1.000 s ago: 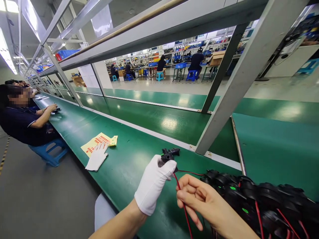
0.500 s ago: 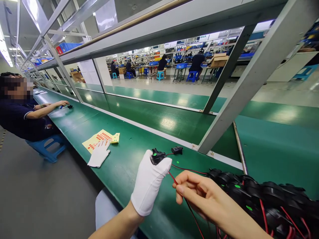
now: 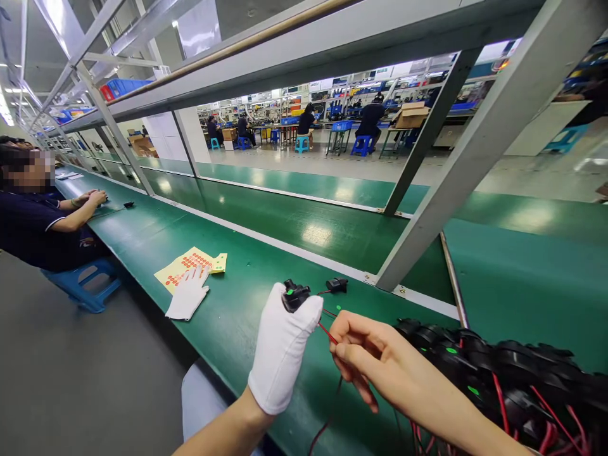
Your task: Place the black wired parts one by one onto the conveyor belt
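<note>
Head view: on the tabletop, black parts are heaped at right, presumably for reach. Left of them, within the gloved left hand's grip, one part is clasped, likely for steadiness; by the right hand, a red wire is pinched narrowly.

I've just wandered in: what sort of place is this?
Most likely a factory assembly hall. A co-worker sits along a long green workbench, a heap of black wired parts lies beside the right hand, and farther off more people sit at tables.
</note>
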Tool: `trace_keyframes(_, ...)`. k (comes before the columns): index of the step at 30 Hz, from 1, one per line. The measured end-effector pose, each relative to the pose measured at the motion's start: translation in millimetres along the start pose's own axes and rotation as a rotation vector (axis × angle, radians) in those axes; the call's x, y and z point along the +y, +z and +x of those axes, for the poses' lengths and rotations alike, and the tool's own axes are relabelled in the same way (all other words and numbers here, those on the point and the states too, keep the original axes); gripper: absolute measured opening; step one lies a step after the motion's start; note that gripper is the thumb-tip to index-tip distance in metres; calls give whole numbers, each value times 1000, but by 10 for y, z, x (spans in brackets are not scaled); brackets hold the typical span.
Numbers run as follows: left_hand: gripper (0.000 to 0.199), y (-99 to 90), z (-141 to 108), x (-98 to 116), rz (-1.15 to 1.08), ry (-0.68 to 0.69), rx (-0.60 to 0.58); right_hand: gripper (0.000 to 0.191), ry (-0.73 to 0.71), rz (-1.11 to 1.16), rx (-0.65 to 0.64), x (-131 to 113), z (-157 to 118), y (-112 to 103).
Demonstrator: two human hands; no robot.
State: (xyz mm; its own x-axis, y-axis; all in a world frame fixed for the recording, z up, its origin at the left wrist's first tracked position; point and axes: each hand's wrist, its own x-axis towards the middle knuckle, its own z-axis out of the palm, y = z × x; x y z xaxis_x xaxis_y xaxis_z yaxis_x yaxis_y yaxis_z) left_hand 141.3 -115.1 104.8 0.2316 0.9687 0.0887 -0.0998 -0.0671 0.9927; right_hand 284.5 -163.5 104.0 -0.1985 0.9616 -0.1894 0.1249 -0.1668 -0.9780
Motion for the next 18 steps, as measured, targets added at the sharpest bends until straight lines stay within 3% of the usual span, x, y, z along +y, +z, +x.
trace_keyframes(18,26,63,52,4,37,7,15,19,-133,-371,102,34,-16,-7)
